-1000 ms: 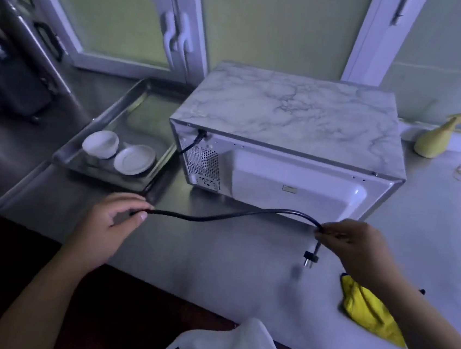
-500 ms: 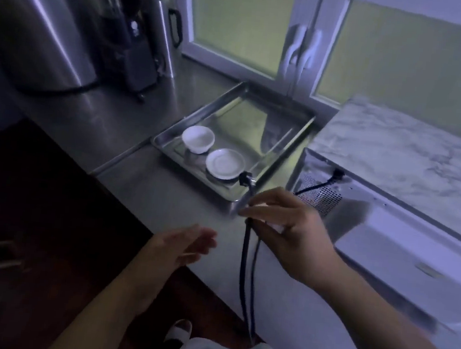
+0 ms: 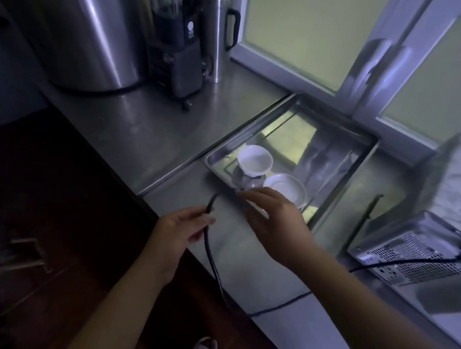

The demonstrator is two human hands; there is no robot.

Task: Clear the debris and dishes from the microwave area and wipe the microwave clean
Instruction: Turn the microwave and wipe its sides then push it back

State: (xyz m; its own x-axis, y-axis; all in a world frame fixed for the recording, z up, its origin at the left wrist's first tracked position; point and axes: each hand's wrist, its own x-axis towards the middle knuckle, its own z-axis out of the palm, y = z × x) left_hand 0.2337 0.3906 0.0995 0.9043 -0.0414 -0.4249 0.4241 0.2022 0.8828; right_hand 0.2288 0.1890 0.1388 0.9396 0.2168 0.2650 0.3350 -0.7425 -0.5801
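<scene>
Head view: fingers point(image 3: 204, 220) of the left hand point(image 3: 180, 234) pinch the black cord point(image 3: 213, 269) near its free end. The right hand point(image 3: 278, 224) hovers with straight fingers, holding nothing, over the near corner of the tray point(image 3: 364, 165). The cord looks light and limp and probably drags; it is best held near the plug. It loops past the worktop point(image 3: 148, 137) edge and back to the microwave point(image 3: 426, 251). The bowl point(image 3: 255, 160) and saucer point(image 3: 285, 187) look fragile. Bare worktop lies to the left of the tray.

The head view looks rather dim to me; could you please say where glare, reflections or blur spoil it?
In the head view the light is dim and bluish; the tray floor mirrors the window, a bright streak glares down the steel urn, the window handles are smeared by blur, and the microwave at the right edge looks soft.
</scene>
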